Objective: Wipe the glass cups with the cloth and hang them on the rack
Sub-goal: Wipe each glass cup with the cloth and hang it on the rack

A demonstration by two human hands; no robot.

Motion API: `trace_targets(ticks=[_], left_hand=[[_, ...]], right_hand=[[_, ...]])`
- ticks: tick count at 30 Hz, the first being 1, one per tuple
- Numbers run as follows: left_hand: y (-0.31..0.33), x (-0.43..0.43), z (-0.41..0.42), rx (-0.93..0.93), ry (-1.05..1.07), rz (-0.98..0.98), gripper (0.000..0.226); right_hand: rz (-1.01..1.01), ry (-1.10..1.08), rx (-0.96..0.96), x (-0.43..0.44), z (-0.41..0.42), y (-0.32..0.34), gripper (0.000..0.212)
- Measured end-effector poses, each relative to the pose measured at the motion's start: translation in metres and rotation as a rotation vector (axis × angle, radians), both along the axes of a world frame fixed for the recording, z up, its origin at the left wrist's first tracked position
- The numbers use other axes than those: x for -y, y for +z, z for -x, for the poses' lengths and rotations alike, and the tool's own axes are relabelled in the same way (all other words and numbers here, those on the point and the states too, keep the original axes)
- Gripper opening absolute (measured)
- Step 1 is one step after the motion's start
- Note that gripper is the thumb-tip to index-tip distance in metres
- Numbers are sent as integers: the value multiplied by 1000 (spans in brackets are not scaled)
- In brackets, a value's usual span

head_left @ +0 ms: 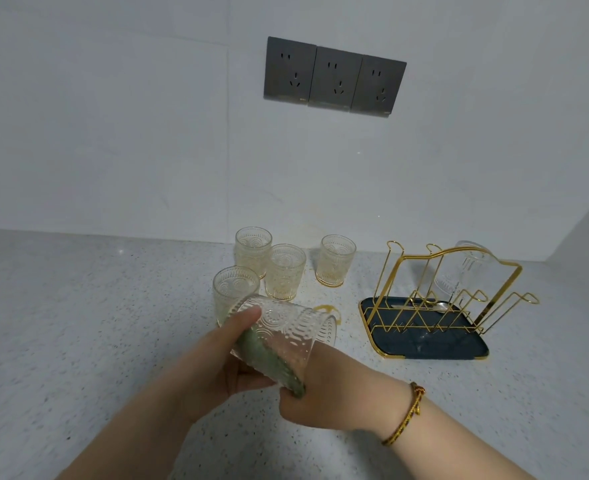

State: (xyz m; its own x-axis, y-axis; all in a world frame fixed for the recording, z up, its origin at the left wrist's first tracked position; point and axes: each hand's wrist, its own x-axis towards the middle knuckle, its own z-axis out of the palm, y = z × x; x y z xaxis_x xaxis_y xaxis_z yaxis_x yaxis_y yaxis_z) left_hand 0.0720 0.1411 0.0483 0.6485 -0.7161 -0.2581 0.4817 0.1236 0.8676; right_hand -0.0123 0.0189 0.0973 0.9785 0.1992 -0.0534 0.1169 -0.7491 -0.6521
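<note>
Head view: clear, embossed glass cup [288, 332], sideways against green cloth [281, 370].

**Speckled counter: four cups, a stain, a tray**

From my feed I see a pale speckled countertop [95, 323] meeting a white wall [113, 133]. Three patterned glass cups [284, 271] stand upright on it, clustered close together, with a fourth cup [336, 259] just to their right. A yellowish ring mark [326, 309] lies in front. Further right lies a dark, gold-trimmed tray [459, 346] bearing a gold wire rack [395, 289].

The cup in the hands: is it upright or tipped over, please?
Tipped: the cup lies sideways, gripped by the left hand, with the green cloth against it.
</note>
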Motion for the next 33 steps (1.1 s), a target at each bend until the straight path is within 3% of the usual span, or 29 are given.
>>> trace_targets(ticks=[2, 4, 6, 7, 9, 10, 12, 13, 15, 17, 20, 22, 23, 25, 26, 29, 30, 31, 33], left_hand=[[0, -3, 0, 17, -41, 26, 58], [-3, -7, -1, 71, -66, 87, 86], [-5, -10, -2, 114, -40, 148, 104], [-5, -10, -3, 122, -25, 167, 105], [-1, -9, 0, 121, -7, 175, 91], [1, -8, 1, 105, -6, 163, 74], [2, -5, 2, 26, 2, 97, 44], [2, -4, 2, -12, 4, 62, 41], [1, -3, 0, -38, 5, 23, 41], [0, -4, 1, -18, -20, 29, 41], [-2, -8, 1, 46, -66, 118, 74], [-4, -8, -2, 109, -52, 125, 105], [-4, -7, -4, 145, -30, 121, 115], [-4, -6, -5, 187, 15, 126, 120], [-2, -5, -3, 196, 21, 131, 115], [5, -2, 5, 136, 34, 92, 57], [6, 0, 7, 82, 39, 56, 42], [5, 0, 7, 30, 34, 36, 38], [3, 1, 5, -8, 5, 22, 42]], right_hand=[[-242, -87, -65, 6, -3, 1, 36], [-642, -211, -295, 14, -3, -2, 30], [-1090, -300, -415, 20, -7, -11, 46], [-1147, -318, -391, 21, -7, -15, 51], [-894, -276, -343, 19, -4, -10, 41], [-617, -223, -289, 14, -3, -4, 29], [-150, -44, -130, 10, -1, 3, 32], [-26, 13, -59, 10, 0, 1, 37], [31, 42, -23, 9, 1, 0, 34], [-190, -21, -142, 15, -1, 0, 7], [-944, -109, -429, 28, -7, -10, 47], [-1337, -177, -449, 29, -9, -14, 37], [-1392, -202, -422, 27, -9, -17, 35], [-1315, -159, -383, 23, -8, -13, 44], [-1165, -171, -369, 20, -8, -10, 47], [-195, -61, -151, 14, -3, 1, 26], [24, 16, -50, 12, -1, 3, 25], [133, 70, 3, 10, 0, 3, 24], [153, 80, 34, 9, 1, 3, 21]])
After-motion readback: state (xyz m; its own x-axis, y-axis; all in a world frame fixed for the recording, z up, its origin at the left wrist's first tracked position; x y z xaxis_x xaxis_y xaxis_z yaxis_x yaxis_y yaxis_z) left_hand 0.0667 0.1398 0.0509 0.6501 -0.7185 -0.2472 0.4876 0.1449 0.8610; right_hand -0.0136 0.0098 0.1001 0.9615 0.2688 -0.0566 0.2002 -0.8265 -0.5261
